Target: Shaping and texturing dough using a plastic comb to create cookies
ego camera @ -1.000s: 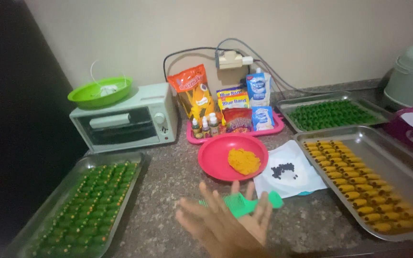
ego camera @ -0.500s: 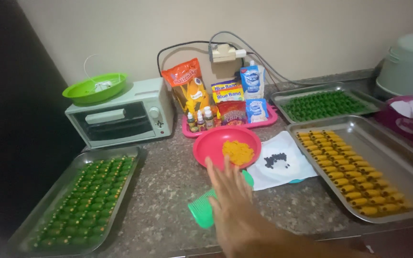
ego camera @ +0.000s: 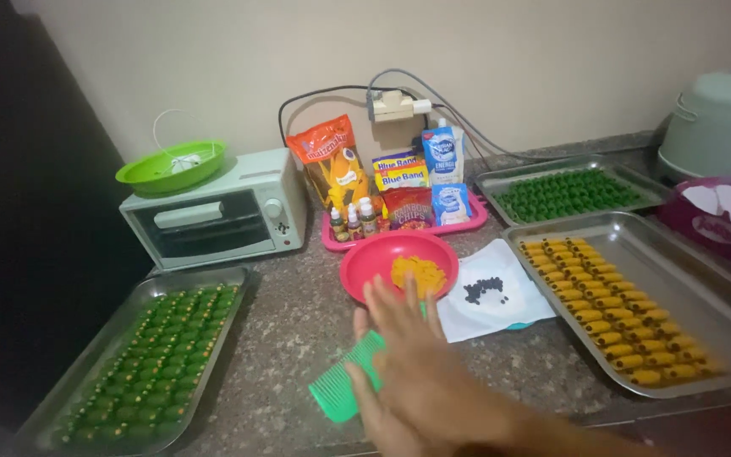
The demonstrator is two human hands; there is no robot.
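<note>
- Hand position: reaches farther forward than a second ago. Right hand [ego camera: 412,355] now stretched across the counter [ego camera: 289,338], fingertips just short of the near rim of the red bowl [ego camera: 374,258].
- Hand state: flat, palm down, fingers spread wide, curled around nothing. Covers the right end of the green comb [ego camera: 344,388]; cannot tell whether the palm presses on it.
- Comb: lies on the counter in front of the bowl, teeth end poking out to the left of the hand. Sits in much the same spot as half a second ago, so looks left down rather than carried.
- Left hand: out of sight.
- Meaning for the work: no lift and no grip as yet, only a hand laid over the comb and close to the yellow crumbs [ego camera: 419,273] in the bowl.
- Surroundings unchanged: white cloth [ego camera: 501,317] with dark bits [ego camera: 484,290] just right of the hand, green pieces [ego camera: 158,364] on a tray well to the left, yellow rolls [ego camera: 611,313] on a tray to the right.
</note>
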